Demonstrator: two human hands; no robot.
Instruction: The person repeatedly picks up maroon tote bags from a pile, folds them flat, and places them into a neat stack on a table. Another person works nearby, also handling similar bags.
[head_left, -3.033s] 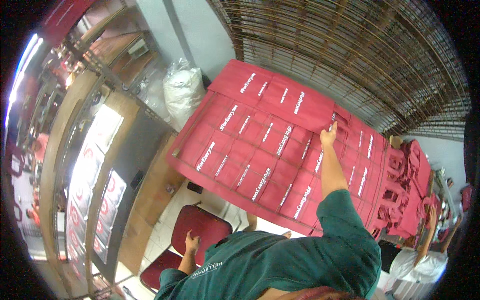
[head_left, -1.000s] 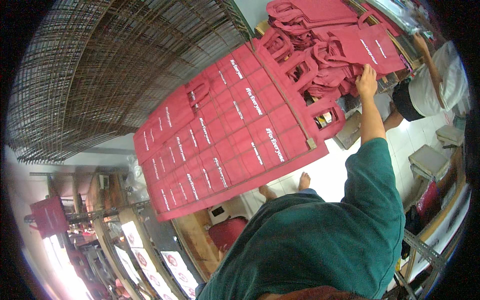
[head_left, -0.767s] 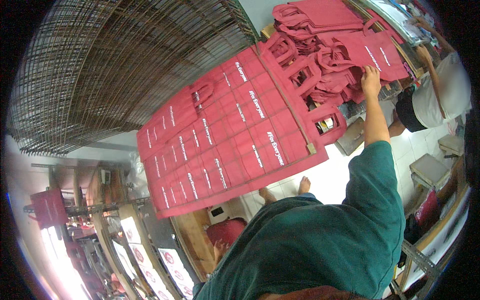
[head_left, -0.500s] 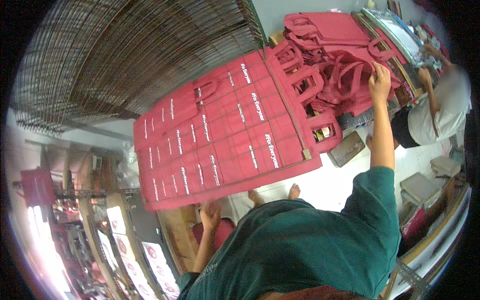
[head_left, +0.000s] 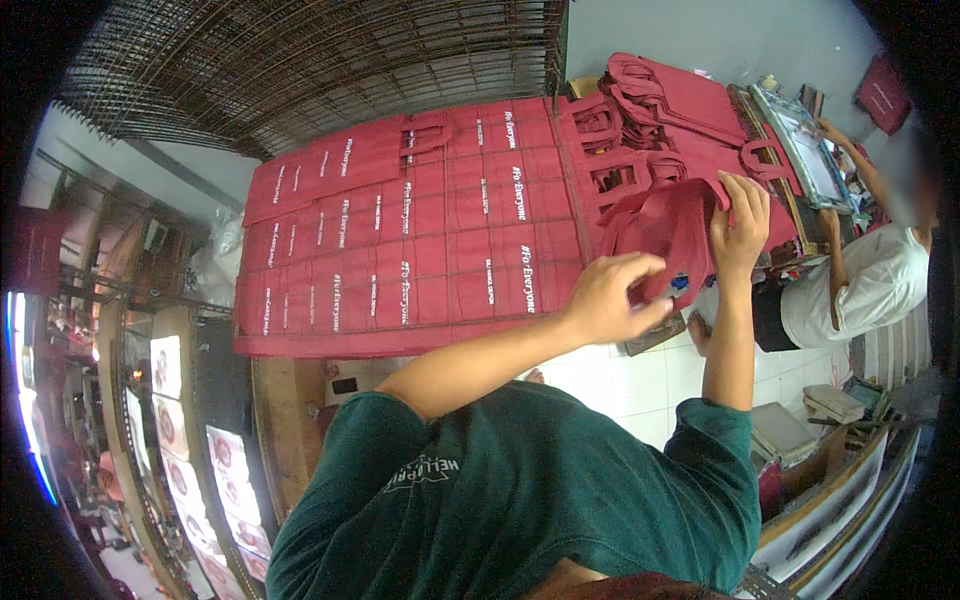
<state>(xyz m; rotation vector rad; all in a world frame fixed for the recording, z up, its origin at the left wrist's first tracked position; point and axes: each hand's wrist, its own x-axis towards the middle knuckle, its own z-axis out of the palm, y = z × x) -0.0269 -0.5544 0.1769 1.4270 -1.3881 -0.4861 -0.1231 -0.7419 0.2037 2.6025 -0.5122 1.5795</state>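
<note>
My right hand (head_left: 742, 222) is closed on the edge of a red cloth bag (head_left: 655, 225), which hangs loosely bunched below the fingers. Close to the bag's near side is my left hand (head_left: 612, 298), its thumb and fingers curved but apart, with nothing visible between them. Left of both hands, several red printed bags (head_left: 450, 230) lie flat in overlapping rows on a wire rack shelf. Bag handles (head_left: 595, 120) stick out past the shelf's right end. Beyond my right hand, more red bags (head_left: 690, 100) are heaped in a pile.
Raised wire shelves (head_left: 330, 60) stand over the far left. At the right, a person in a white shirt (head_left: 860, 290) has both hands at a framed screen (head_left: 800, 140). Flat blocks (head_left: 785, 430) sit on the tiled floor (head_left: 630, 385). Lit pictures (head_left: 170, 425) line the lower left.
My left hand has come up from below the shelf's near edge to beside the bag. My right hand has drawn the bag off the pile toward me. The view has shifted.
</note>
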